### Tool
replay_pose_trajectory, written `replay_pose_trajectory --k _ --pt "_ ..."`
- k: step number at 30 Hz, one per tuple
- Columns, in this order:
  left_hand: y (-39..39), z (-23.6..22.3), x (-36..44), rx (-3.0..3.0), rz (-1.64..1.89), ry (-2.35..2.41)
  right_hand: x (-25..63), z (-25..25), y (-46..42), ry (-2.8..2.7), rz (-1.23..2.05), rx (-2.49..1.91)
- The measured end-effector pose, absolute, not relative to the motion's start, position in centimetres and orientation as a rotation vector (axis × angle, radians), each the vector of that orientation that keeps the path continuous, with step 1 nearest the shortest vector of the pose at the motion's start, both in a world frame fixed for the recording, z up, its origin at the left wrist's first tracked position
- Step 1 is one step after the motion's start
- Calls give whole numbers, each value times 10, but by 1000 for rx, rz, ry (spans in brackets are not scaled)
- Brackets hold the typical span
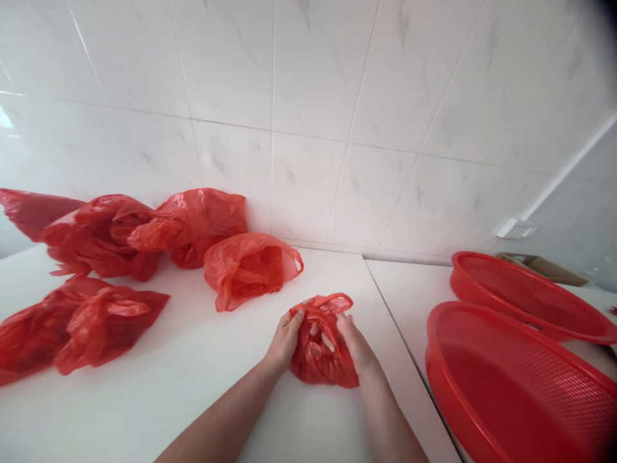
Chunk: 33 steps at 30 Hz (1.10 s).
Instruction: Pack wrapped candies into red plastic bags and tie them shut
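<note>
A small red plastic bag (325,370) sits on the white table in front of me, its loop handle standing up at the top. My left hand (285,337) grips the bag's left edge, with the thumb pressed on the rim. On the other side, my right hand (354,341) has its fingers inside the bag's opening and its thumb up on the outer rim, so the plastic lies between them. What the bag contains is hidden. Just beyond it, another red plastic bag (231,273) lies with its mouth gaping toward me.
Several filled red bags (197,222) lie along the tiled wall (308,173) at the left, with another red bag (103,321) nearer me. Two red mesh baskets (482,386) stand at the right, past a table seam (400,334). A cardboard box (549,267) and wall socket (517,228) are behind them.
</note>
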<state>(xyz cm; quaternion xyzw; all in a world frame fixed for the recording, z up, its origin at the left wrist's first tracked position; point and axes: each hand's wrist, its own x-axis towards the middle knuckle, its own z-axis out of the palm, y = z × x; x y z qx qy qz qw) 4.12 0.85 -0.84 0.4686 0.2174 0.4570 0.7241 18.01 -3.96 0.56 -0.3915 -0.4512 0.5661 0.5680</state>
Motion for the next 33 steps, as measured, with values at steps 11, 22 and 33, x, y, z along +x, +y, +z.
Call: replay_pose_trajectory --k 11,22,33 --pt "15 -10 37 886 957 530 185 -4 -31 -1185 1022 -1230" --pt "2 -2 43 1302 960 570 171 -4 -30 -1045 641 -1540" --pt "-2 -7 43 1912 1066 618 177 -8 -24 -863 893 -1301"
